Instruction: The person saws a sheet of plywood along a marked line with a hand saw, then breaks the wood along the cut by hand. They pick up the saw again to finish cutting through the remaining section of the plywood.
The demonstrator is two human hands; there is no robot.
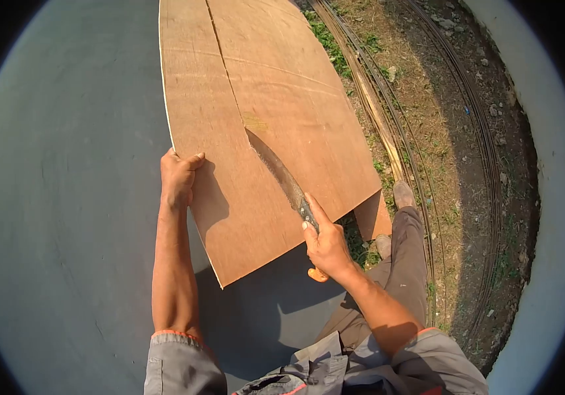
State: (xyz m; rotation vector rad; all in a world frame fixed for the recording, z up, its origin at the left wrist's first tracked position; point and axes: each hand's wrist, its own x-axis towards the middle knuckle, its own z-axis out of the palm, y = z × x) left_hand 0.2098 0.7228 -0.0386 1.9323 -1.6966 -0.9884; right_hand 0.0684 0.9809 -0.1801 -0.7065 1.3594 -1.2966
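Note:
A large sheet of plywood [282, 85] stretches away in front of me. From its far end a dark cut line runs towards me and stops at the tip of the saw. The curved, brownish blade of the hand saw [276, 168] slants across the sheet, its tip at the cut. My right hand [328, 247] is closed round the saw's handle, whose orange end shows below the fingers. On the sheet's left edge, my left hand [180, 178] grips the wood, thumb on top and fingers hidden beneath.
A smooth grey surface [78, 197] lies to the left and under the near edge. To the right are long thin rods [421, 191], a wooden strip [378, 118], grass and dirt. My shoes and legs [411, 250] show beside a smaller board piece [373, 217]. A pale wall [546, 118] stands far right.

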